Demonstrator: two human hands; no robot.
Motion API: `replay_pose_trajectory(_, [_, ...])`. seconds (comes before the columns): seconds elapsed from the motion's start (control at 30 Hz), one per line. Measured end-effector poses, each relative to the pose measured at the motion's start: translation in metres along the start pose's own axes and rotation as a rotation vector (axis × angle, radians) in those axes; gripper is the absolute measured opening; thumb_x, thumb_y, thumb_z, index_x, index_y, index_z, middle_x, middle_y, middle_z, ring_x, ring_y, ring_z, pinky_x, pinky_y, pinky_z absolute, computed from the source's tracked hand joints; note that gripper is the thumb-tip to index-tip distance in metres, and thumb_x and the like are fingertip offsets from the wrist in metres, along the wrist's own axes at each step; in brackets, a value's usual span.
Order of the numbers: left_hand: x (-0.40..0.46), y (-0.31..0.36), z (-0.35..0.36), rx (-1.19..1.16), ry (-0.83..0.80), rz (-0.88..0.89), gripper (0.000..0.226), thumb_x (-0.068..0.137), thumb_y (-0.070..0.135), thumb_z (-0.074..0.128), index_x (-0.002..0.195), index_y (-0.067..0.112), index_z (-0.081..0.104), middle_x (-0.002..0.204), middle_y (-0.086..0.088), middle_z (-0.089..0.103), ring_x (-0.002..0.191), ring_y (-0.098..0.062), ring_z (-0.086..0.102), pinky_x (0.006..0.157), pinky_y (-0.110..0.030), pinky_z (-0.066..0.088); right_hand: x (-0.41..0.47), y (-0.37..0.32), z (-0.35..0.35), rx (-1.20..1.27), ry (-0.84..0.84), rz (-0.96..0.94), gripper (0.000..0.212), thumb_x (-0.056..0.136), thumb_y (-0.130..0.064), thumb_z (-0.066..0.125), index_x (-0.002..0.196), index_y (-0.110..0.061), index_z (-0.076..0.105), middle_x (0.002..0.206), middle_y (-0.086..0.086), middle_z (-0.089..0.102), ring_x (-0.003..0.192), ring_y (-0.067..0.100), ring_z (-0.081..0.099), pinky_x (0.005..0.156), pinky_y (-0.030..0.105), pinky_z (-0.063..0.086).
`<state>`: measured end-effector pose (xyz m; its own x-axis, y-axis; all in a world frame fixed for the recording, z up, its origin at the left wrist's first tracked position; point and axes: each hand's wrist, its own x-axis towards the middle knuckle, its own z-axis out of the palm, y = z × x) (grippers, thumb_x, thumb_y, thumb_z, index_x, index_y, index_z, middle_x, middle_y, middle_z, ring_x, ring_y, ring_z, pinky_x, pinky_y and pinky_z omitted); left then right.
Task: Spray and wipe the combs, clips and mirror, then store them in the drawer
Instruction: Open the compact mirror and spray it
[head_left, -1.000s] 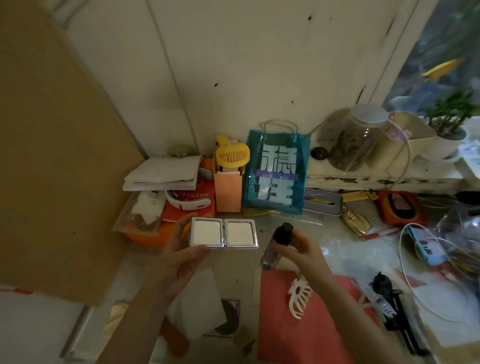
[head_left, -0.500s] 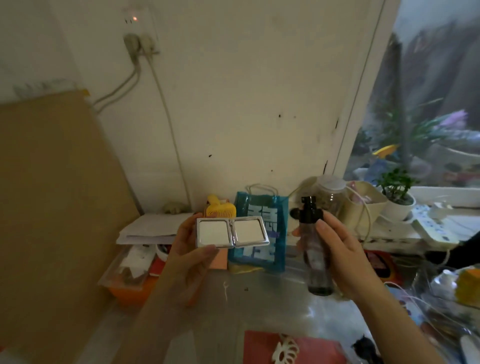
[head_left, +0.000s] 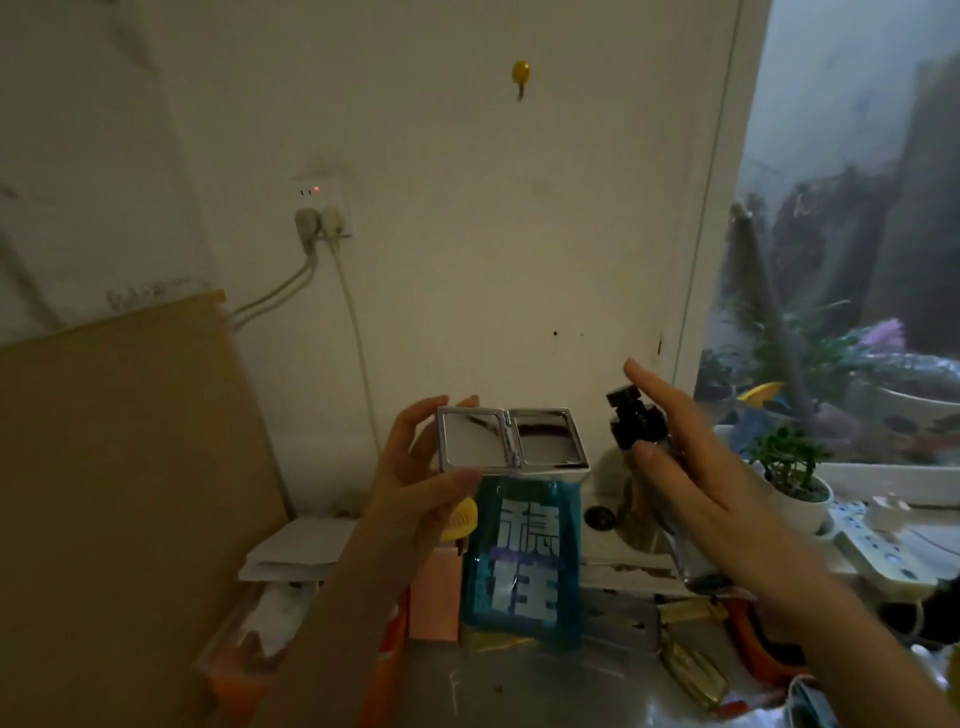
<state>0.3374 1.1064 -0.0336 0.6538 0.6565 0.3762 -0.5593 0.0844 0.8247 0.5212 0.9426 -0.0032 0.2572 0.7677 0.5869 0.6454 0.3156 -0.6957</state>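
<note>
Left hand (head_left: 415, 467) pinching open mirror (head_left: 511, 440) by its left edge, long axis level. Right hand (head_left: 691, 467) gripping spray bottle (head_left: 636, 421), index finger raised above nozzle. Mirror just beside, left of nozzle; spray likely next.

Silver mirror (head_left: 511, 439); black-capped spray bottle (head_left: 641, 431); teal bag (head_left: 522, 561)

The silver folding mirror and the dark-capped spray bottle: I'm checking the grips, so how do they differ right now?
The silver folding mirror lies open and flat-faced, pinched by the left hand; the dark-capped spray bottle stands roughly upright in the right hand, forefinger raised. The mirror is square and shiny, the bottle slim and clear. Both are held up.
</note>
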Motion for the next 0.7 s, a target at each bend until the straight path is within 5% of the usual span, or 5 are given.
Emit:
replay_pose_trajectory(0.13, [0.014,0.016,0.011,0.009,-0.05,0.058,0.067,0.056,-0.002,0.073,0.116,0.017,0.049,0.127,-0.003,0.061,0.112,-0.028,0.062,0.078,-0.033,0.056,0.016,-0.016,-0.011,-0.23,-0.049,-0.126,0.058,0.084,-0.05,0.058,0.131,-0.06,0.024,0.1,-0.036,0.056,0.088,-0.013,0.057,0.074,0.002,0.044])
replay_pose_trajectory(0.3, [0.028,0.032,0.019,0.075,-0.085,0.118,0.079,0.05,0.004,0.085,0.117,0.016,0.046,0.124,-0.002,0.063,0.112,-0.025,0.061,0.082,-0.031,0.055,0.027,-0.036,-0.021,-0.526,-0.013,-0.256,0.072,0.084,-0.025,0.063,0.132,-0.054,0.019,0.093,-0.013,0.056,0.073,0.0,0.055,0.062,0.015,0.045])
replay_pose_trajectory(0.47, [0.033,0.041,0.027,0.115,-0.092,0.145,0.083,0.042,0.007,0.088,0.114,0.017,0.047,0.124,-0.002,0.063,0.11,-0.022,0.063,0.079,-0.027,0.055,0.028,-0.05,-0.025,-0.625,0.04,-0.265,0.067,0.085,-0.025,0.058,0.13,-0.053,0.016,0.079,-0.012,0.055,0.062,0.005,0.052,0.056,0.03,0.051])
replay_pose_trajectory(0.7, [0.034,0.045,0.034,0.145,-0.1,0.171,0.079,0.046,0.001,0.082,0.114,0.017,0.047,0.125,-0.002,0.063,0.111,-0.022,0.062,0.079,-0.028,0.055,0.023,-0.053,-0.031,-0.628,0.073,-0.258,0.062,0.086,-0.021,0.059,0.127,-0.048,0.02,0.074,-0.006,0.057,0.06,0.009,0.054,0.055,0.033,0.051])
